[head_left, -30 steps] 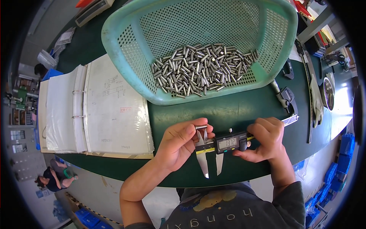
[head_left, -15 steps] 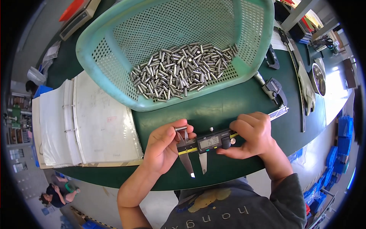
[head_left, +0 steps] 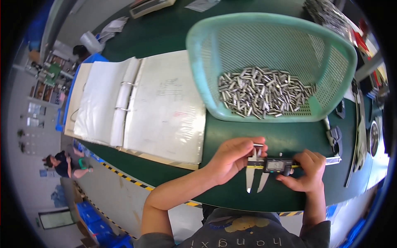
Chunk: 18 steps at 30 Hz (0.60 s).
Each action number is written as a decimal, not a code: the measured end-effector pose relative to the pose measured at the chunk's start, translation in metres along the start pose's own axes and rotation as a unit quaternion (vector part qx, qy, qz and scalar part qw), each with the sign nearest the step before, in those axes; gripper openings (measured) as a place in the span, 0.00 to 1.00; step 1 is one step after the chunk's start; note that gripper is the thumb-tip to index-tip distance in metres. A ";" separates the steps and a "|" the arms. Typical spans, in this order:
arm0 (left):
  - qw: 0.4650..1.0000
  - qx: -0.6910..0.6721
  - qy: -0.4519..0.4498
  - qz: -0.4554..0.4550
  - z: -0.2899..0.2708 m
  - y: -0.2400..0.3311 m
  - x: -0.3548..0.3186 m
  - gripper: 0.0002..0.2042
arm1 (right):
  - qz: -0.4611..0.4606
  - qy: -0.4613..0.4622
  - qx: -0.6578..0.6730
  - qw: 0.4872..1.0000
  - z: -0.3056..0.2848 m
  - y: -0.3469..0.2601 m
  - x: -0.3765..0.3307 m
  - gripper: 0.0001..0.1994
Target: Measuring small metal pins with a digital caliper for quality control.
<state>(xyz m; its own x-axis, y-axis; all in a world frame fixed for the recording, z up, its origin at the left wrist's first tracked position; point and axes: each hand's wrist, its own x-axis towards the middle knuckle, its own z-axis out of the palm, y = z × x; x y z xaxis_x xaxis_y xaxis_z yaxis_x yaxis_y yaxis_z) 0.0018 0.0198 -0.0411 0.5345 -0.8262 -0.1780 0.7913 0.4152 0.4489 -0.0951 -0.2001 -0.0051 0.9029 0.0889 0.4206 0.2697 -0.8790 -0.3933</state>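
Note:
My left hand point(head_left: 232, 159) pinches a small metal pin point(head_left: 258, 145) at the upper jaws of a digital caliper point(head_left: 273, 166). My right hand point(head_left: 306, 175) grips the caliper's sliding display body, thumb on it. The caliper's long lower jaws point down toward me, slightly apart. Both hands hover over the dark green table point(head_left: 231, 132), just in front of a teal plastic basket point(head_left: 206, 78) holding several shiny metal pins point(head_left: 260, 91).
An open ring binder point(head_left: 136, 103) with plastic-sleeved sheets lies to the left. Black tools point(head_left: 335, 138) and a glove lie along the right edge. A person point(head_left: 66, 163) sits on the floor far left. Yellow-black tape marks the table's near edge.
The view has shifted, so the basket and hands now sit further right and the binder shows more fully. My hands keep the same hold on the caliper and pin.

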 end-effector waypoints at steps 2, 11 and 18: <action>1.000 0.013 0.006 -0.004 -0.002 -0.002 0.000 0.17 | 0.001 -0.007 -0.005 1.000 0.000 0.000 -0.002 0.26; 1.000 0.021 0.022 -0.003 0.000 -0.004 0.001 0.16 | 0.025 -0.012 -0.001 1.000 0.006 0.005 -0.005 0.28; 0.999 0.026 0.024 -0.009 0.003 -0.006 0.003 0.17 | 0.037 -0.017 0.010 0.999 0.008 0.013 -0.014 0.29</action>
<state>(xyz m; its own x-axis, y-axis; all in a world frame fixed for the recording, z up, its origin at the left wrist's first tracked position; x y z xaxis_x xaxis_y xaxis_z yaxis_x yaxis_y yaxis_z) -0.0022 0.0137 -0.0421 0.5354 -0.8133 -0.2278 0.7851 0.3798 0.4892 -0.1013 -0.2094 -0.0223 0.9312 0.0397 0.3624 0.2082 -0.8739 -0.4393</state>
